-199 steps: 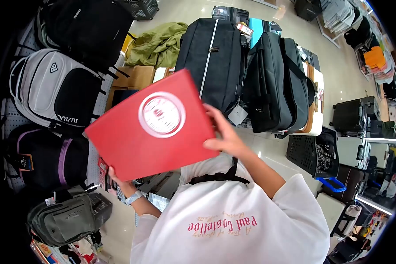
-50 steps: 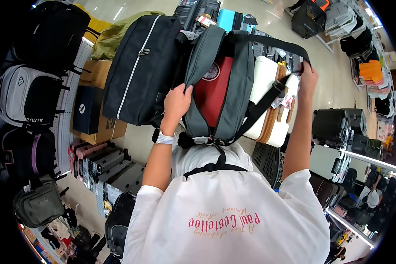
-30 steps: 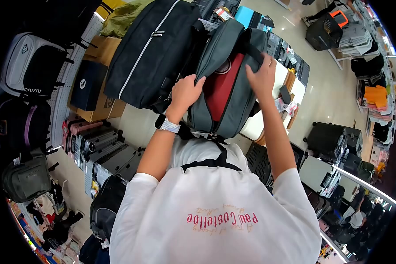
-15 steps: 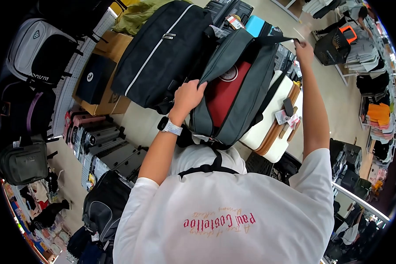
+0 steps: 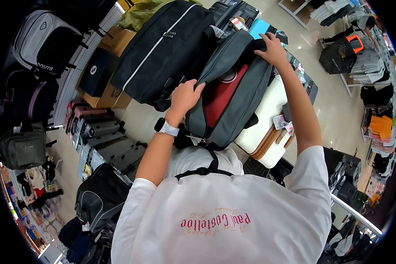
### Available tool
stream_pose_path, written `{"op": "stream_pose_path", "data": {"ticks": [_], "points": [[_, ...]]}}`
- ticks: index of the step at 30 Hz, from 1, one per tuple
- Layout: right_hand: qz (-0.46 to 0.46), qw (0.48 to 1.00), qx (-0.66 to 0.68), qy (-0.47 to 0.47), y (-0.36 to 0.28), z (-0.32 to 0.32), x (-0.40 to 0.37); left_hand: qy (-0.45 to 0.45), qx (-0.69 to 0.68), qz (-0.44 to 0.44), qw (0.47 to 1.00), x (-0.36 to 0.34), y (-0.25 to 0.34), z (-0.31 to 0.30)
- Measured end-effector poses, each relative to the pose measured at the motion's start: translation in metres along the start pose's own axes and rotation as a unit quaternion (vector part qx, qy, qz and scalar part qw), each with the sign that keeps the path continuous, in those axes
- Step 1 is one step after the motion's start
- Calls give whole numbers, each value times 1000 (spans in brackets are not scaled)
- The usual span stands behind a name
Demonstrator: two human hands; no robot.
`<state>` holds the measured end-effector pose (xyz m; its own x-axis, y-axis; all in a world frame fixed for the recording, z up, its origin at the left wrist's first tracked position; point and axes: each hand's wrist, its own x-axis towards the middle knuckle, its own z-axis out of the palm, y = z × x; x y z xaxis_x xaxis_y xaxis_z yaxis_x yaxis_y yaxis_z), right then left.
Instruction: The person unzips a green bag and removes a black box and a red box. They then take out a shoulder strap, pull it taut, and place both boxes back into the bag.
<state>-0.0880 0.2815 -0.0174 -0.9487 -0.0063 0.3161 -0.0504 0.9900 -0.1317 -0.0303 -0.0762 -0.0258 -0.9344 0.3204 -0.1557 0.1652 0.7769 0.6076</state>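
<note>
A dark grey bag [image 5: 246,103] lies in front of my body with its top gaping. Inside it shows a red panel [image 5: 222,99] with a round white emblem. My left hand [image 5: 185,97] pinches the bag's near left edge, fingers closed on the fabric. At the far right end of the opening is my right hand [image 5: 270,49], its fingers bent over the bag's rim and partly spread. Left of the grey bag stands a large black bag [image 5: 163,53] with a white zip.
A white suitcase [image 5: 264,119] with brown trim stands to the right. Grey suitcases [image 5: 114,143] and a black backpack [image 5: 103,198] are at the left. Further right, a person holds a black basket [image 5: 338,57] near stacked clothes. Cardboard boxes [image 5: 116,42] sit at upper left.
My right hand has let go of the dark strap it held out to the right and has moved left onto the bag's rim. My left hand keeps its hold on the edge.
</note>
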Motion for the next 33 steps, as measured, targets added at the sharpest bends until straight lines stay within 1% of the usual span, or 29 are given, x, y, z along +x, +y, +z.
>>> {"op": "stream_pose_path", "data": {"ticks": [1, 2, 3, 5, 6, 7, 9, 11, 13, 14, 16, 17, 18, 19, 20, 21, 22, 23, 24, 25, 26, 28, 29, 31, 32, 33], "points": [[6, 998, -55, -36, -4, 6, 8, 3, 1, -6, 1000, -1, 0, 1], [16, 990, -80, -119, 3, 14, 22, 1, 5, -3, 1000, 0, -1, 1], [12, 983, -59, -171, 9, 17, 34, 0, 11, -1, 1000, 1, -2, 0], [31, 983, -18, -181, 26, 25, 53, 21, 15, 2, 1000, 2, -4, 4], [59, 989, 19, -134, 33, 25, 58, 38, 18, 11, 999, 2, -5, 6], [86, 991, 56, -87, 40, 25, 63, 31, 21, -2, 999, 1, -3, 5], [194, 977, 83, 39, 59, 36, 61, 59, 18, -13, 998, -2, -2, 5], [303, 949, 81, 34, 91, 60, 56, 61, 15, -22, 998, -4, -3, 4], [325, 941, -20, 92, 140, 98, 41, 59, 13, -23, 998, -4, -3, 2], [325, 941, -20, 89, 137, 97, 38, 60, 19, -24, 998, -5, -2, 2], [353, 899, -166, 197, 123, 81, 22, 55, 23, -26, 998, -5, -2, 4], [353, 900, -167, 195, 104, 62, 13, 47, 23, -28, 998, -4, -2, 5], [290, 941, -8, 176, 68, 31, 2, 39, 22, -30, 999, -3, -2, 5], [219, 952, 151, 151, 25, 1, -11, 38, 21, -30, 999, -3, -2, 5], [173, 961, 205, 62, -26, -22, -26, 35, 24, -28, 999, -3, 0, 5], [67, 961, 268, 3, -62, -27, -46, 33, 27, -25, 999, -2, 1, 4], [-82, 957, 278, -31, -89, -22, -63, 30, 27, -25, 999, -1, 1, 4], [-169, 942, 273, -97, -125, -35, -76, 47, 47, -2, 998, 0, 0, 5], [-225, 935, 247, -117, -143, -27, -89, 62, 68, 22, 995, 0, 0, 5], [-281, 925, 219, -135, -149, -16, -101, 59, 69, 25, 996, -1, 2, 4], [-278, 926, 218, -133, -146, -11, -108, 68, 79, 22, 994, -1, 3, 0], [-249, 922, 205, -214, -139, -9, -114, 85, 96, 12, 992, 1, -3, -3], [-250, 922, 205, -213, -130, -15, -118, 86, 96, 13, 992, 2, -5, -5], [-167, 950, 259, -61, -114, -42, -126, 116, 96, 2, 989, 3, -10, -5], [-152, 949, 274, -16, -113, -49, -132, 110, 101, 7, 989, 5, -11, -4], [-150, 951, 271, -15, -117, -51, -136, 110, 99, 11, 989, 4, -10, -1]]}}
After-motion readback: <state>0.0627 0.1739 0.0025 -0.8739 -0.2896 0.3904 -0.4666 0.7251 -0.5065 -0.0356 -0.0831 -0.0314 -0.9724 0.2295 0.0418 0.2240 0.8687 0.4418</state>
